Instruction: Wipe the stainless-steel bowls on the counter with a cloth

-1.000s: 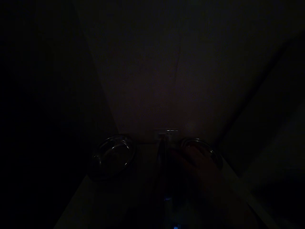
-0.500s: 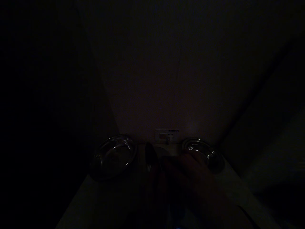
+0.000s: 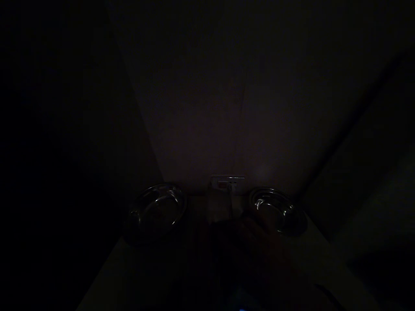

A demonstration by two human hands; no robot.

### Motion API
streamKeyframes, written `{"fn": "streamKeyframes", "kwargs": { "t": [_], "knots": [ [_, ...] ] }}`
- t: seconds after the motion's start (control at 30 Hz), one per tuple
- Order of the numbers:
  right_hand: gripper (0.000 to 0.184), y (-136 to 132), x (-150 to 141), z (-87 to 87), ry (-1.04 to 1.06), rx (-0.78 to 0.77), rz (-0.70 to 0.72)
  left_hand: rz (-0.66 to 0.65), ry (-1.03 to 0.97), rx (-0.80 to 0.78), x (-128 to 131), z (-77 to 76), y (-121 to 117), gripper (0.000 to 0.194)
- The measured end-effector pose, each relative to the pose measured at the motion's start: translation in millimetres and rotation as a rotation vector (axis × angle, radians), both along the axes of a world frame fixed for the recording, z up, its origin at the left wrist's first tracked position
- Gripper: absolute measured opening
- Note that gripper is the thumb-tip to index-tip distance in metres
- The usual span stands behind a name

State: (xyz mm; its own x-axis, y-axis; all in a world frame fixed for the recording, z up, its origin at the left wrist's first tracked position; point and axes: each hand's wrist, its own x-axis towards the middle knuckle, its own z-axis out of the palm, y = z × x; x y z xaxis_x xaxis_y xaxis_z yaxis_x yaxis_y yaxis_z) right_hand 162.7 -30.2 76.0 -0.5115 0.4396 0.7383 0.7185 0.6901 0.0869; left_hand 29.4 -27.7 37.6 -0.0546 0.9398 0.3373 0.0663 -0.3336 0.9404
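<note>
The view is very dark. Two shiny metal bowls stand on a pale surface point(image 3: 110, 276) by a wall: a left bowl point(image 3: 155, 211) and a right bowl point(image 3: 275, 209). My right hand point(image 3: 259, 246) shows only as a faint reddish shape in front of the right bowl, near the middle. Its fingers cannot be made out, and I cannot see whether it holds anything. My left hand is not visible.
A small white switch plate point(image 3: 227, 183) sits on the wall between the bowls. Dark walls close in on the left and right. The surface's right edge runs diagonally toward the lower right.
My right hand has drawn back toward me, away from the right bowl. A shiny spoon-like glint seen between the bowls half a second ago no longer shows.
</note>
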Motion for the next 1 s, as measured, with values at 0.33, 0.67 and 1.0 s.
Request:
{"fn": "streamKeyframes", "kwargs": {
  "t": [0.33,0.67,1.0],
  "knots": [
    [0.035,21,24,3.3,-0.06,-0.048,-0.195,0.089,-0.048,-0.012,1,-5.4,-9,0.026],
    [0.025,5,2,2.2,-0.036,-0.01,0.031,0.187,-0.084,-0.046,-3,-0.7,3,0.031],
    [0.031,10,12,-0.9,-0.018,-0.058,-0.13,0.178,-0.079,-0.035,-3,-4.4,4,0.028]
  ]
}}
